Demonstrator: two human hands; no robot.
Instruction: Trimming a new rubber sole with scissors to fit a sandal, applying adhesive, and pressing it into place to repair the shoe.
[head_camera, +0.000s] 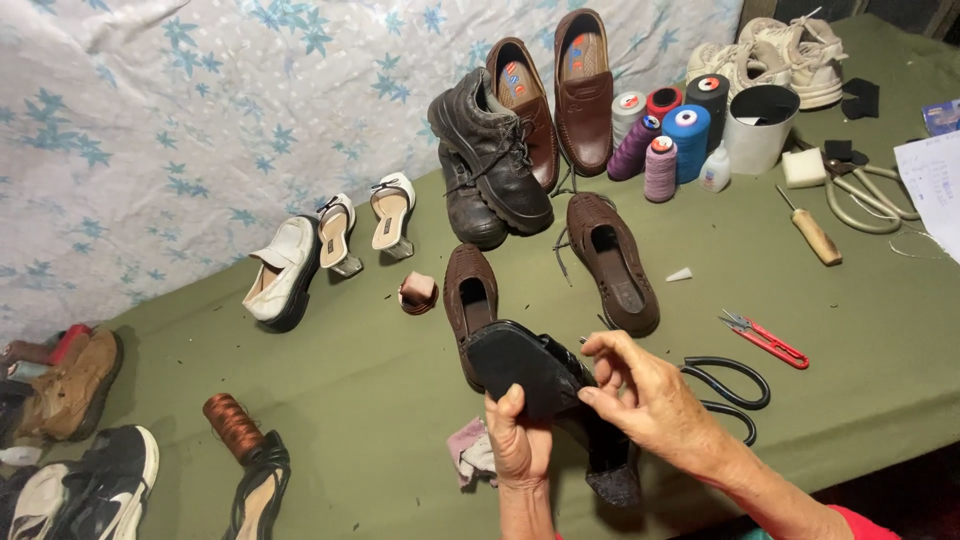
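Held black shoe (540, 375) sole-up: left hand (518, 445) grip clamped underneath, right hand (645, 395) grip pinching its edge; black scissors (730, 390) just right.

black shoe (540, 385) | olive-green tbl cloth (850, 330) | white wall sheet w/ blue stars (200, 120) | red thread snips (765, 338) | blue & purple thread spools (686, 140)

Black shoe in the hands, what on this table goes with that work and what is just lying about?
In hand:
- black shoe, sole up
- left hand gripping it from below
- right hand pinching its edge

Lying about:
- black scissors
- red thread snips
- brown woven shoes
- thread spools
- awl
- white heeled sandals
- copper thread spool
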